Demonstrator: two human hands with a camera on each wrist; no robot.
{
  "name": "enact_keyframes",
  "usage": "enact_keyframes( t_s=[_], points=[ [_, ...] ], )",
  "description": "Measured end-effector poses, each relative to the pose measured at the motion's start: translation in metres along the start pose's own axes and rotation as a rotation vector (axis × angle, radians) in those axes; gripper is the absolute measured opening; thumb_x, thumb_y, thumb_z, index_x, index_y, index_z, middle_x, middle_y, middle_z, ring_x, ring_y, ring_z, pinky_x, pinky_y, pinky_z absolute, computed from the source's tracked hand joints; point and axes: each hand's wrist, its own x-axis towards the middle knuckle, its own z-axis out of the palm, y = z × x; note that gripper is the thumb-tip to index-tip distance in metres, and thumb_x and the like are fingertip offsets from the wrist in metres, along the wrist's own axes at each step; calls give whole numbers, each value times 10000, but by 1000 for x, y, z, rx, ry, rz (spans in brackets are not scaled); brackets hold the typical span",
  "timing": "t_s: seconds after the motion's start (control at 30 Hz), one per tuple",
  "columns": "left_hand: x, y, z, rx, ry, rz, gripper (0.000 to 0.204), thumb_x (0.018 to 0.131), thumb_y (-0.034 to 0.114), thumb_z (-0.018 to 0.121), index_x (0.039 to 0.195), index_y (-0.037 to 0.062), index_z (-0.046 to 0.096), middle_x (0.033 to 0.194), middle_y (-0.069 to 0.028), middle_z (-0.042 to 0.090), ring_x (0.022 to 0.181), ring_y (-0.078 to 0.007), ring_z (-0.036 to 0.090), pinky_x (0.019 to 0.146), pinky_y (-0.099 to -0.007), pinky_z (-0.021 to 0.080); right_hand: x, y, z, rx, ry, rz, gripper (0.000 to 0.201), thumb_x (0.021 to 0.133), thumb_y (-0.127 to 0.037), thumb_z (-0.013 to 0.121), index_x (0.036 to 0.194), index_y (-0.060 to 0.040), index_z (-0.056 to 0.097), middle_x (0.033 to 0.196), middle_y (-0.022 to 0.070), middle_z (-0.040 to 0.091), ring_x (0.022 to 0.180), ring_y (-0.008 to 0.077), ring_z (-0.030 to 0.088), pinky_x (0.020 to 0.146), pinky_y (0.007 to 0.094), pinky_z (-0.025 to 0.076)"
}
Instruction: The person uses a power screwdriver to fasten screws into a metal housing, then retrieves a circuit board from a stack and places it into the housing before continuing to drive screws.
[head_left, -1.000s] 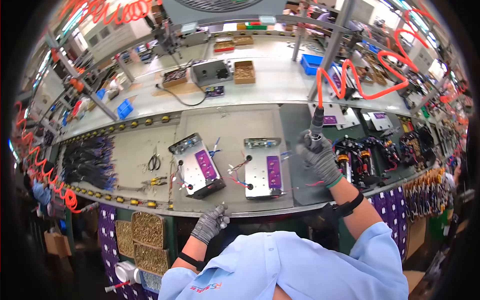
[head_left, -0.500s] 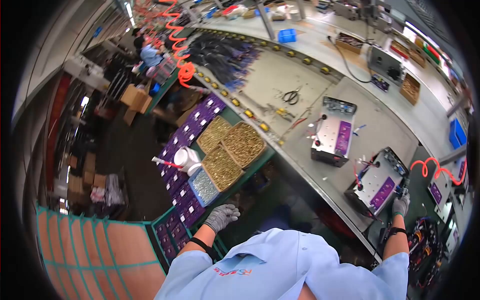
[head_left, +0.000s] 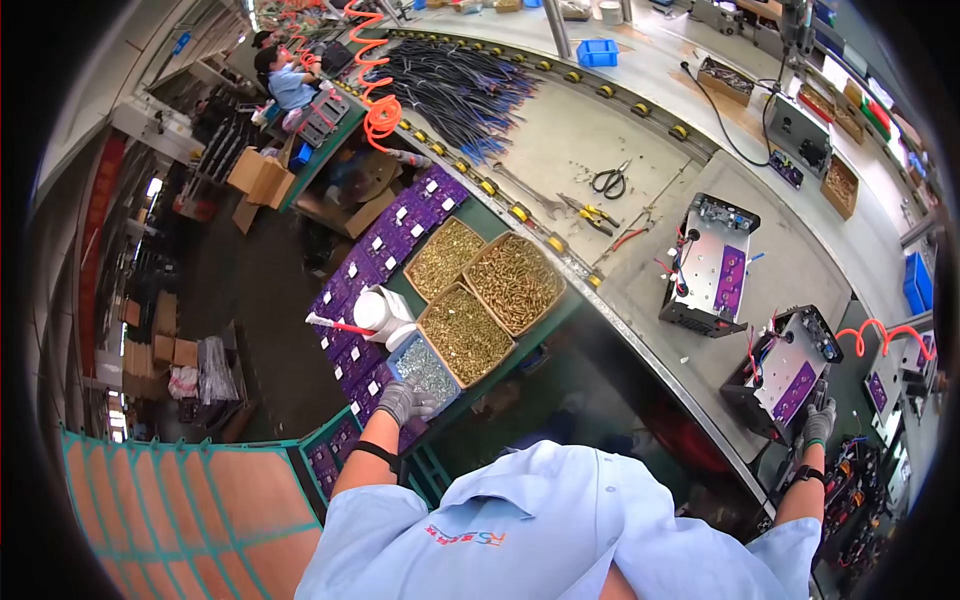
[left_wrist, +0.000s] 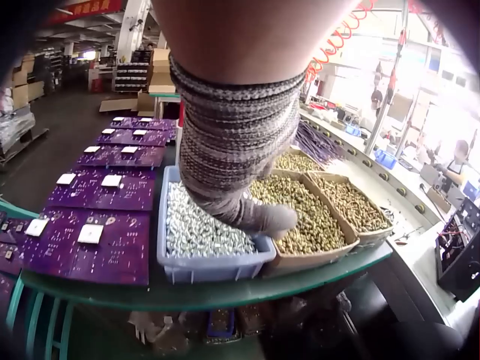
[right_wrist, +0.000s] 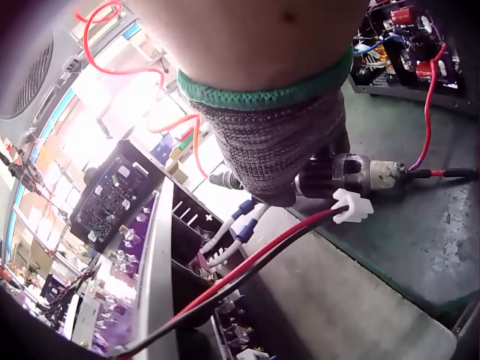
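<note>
Screws (left_wrist: 196,229) fill the blue bin (left_wrist: 214,266), just beside the brown screw boxes (head_left: 480,305). The left hand (head_left: 403,401) dips in with bent fingers; pinch only a few. The right hand (head_left: 817,420), far from the bin, grips the air screwdriver (right_wrist: 352,176); keep it steady.
</note>
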Motion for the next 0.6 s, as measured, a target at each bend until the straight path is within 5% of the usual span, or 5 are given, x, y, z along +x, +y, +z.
enact_keyframes(
  t_s=[0.07, 0.2, 0.37, 0.53, 0.6],
  points=[
    [49, 2, -35, 336, -210, 249, 297, 1045, 335, 468, 1138, 63, 545, 1017, -264, 680, 778, -374, 722, 525, -366, 568, -39, -24, -21, 897, -100, 191, 610, 876, -123, 702, 1435, -34, 474, 1294, 217, 625, 1165, 387, 604, 1018, 439, 469],
    [-7, 74, 78, 205, -246, 255, 284, 973, 401, 593, 978, 121, 545, 729, -73, 570, 446, -191, 503, 385, -283, 368, -96, -21, -43, 45, 250, -35, 449, 883, -94, 700, 1311, -23, 585, 1237, 194, 645, 1123, 323, 640, 965, 391, 507],
    [-15, 110, 102, -208, -724, 75, 240, 973, 382, 653, 906, 159, 596, 715, 18, 524, 541, -131, 485, 390, -256, 333, -172, 16, -54, 292, 307, 5, 468, 867, -49, 718, 1313, -14, 579, 1251, 168, 629, 1133, 280, 629, 1012, 366, 489],
    [-1, 105, 118, -152, -786, 140, 232, 976, 358, 659, 897, 149, 598, 680, 24, 520, 492, -119, 462, 389, -246, 338, -232, 41, -46, 593, 398, 41, 403, 911, -30, 681, 1304, -14, 590, 1196, 92, 658, 1089, 188, 628, 999, 327, 490],
    [-14, 82, 146, 91, -523, 375, 201, 978, 326, 649, 893, 151, 601, 665, 27, 516, 479, -103, 466, 382, -237, 334, -255, 22, -48, 590, 353, 66, 384, 909, -23, 679, 1286, -20, 603, 1179, 95, 659, 1082, 191, 627, 993, 321, 491]
  ],
)
